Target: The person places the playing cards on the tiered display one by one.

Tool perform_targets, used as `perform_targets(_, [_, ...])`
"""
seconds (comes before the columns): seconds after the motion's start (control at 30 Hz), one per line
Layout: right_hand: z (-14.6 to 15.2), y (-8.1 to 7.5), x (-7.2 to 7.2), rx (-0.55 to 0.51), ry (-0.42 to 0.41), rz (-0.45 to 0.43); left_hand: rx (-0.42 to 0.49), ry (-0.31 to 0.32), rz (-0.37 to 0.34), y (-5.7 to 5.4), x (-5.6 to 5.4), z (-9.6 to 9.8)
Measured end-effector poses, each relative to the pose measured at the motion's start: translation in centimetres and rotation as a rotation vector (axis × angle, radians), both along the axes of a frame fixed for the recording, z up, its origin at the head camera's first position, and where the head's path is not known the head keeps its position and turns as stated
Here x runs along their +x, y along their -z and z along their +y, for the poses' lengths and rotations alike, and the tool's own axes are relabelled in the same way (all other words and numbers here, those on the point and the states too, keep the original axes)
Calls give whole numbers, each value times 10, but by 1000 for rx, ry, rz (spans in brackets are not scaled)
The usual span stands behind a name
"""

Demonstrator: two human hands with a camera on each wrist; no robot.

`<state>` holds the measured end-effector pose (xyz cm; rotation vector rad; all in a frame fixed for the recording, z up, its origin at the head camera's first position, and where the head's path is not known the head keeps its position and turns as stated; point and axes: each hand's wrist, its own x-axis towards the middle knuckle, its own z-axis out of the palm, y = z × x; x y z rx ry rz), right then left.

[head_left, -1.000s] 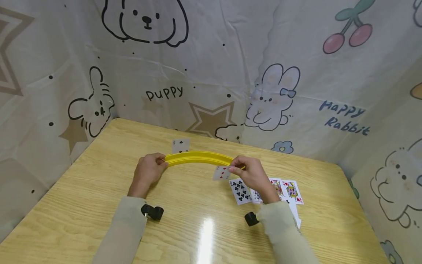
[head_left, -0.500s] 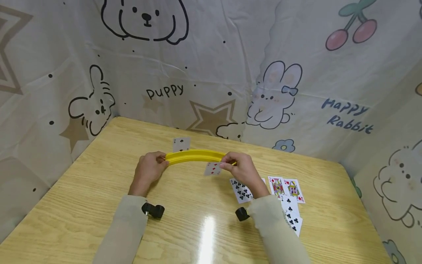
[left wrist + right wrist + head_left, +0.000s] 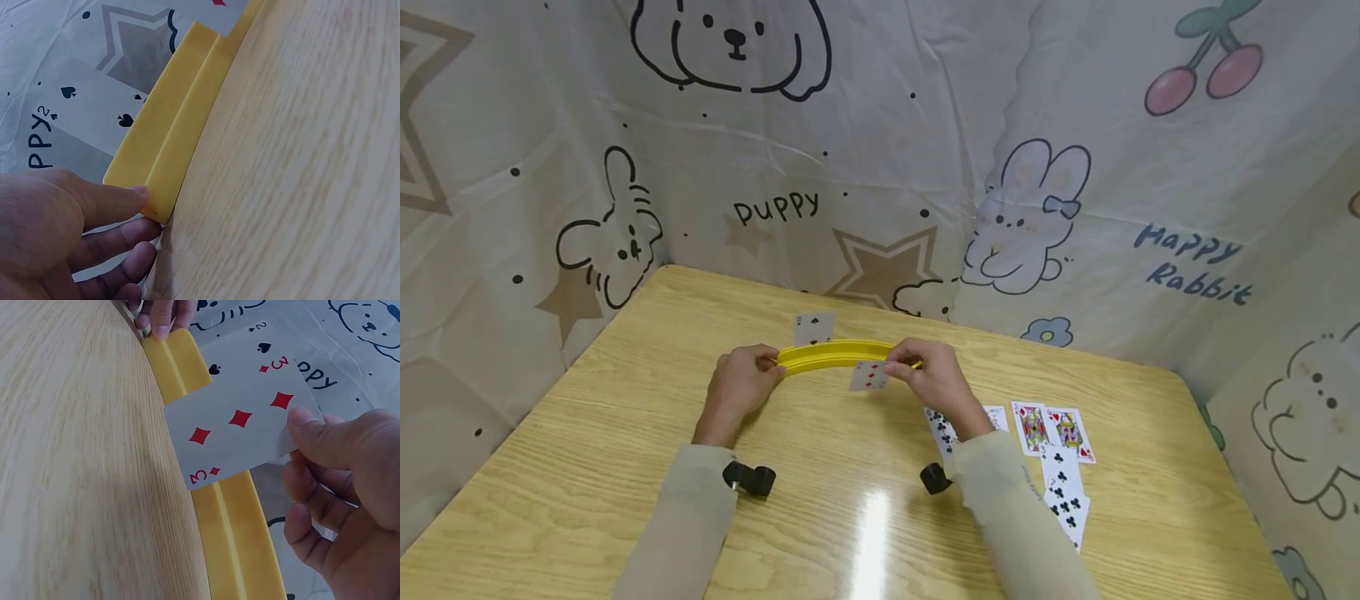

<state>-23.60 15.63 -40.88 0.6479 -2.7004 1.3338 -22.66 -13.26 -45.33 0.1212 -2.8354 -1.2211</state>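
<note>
A curved yellow card holder (image 3: 835, 354) with a groove along it lies on the table. My left hand (image 3: 741, 392) pinches its left end between thumb and fingers, as the left wrist view shows up close. The two of spades (image 3: 814, 327) stands upright in the holder near that end. My right hand (image 3: 928, 379) pinches the three of diamonds (image 3: 240, 419) by one edge, thumb on its face. In the right wrist view this card overlaps the middle of the holder and part of the two of spades.
On the wooden table (image 3: 820, 500) to the right lie face-up cards: a jack (image 3: 1032, 427), a queen of hearts (image 3: 1070, 433), the three of clubs (image 3: 1060, 468) and the seven of clubs (image 3: 1067, 517). My right forearm partly covers a clubs card (image 3: 940, 425). A printed cloth (image 3: 880, 167) hangs behind.
My right hand has moved left along the holder, carrying the three of diamonds toward the two of spades. More of the cards at right are uncovered. My left hand stays on the holder's end.
</note>
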Motion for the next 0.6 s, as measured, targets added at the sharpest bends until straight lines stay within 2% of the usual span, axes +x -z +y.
perform_targets(0.6, [-31, -5, -15, 24, -39, -9, 5, 2, -17, -3, 0, -1])
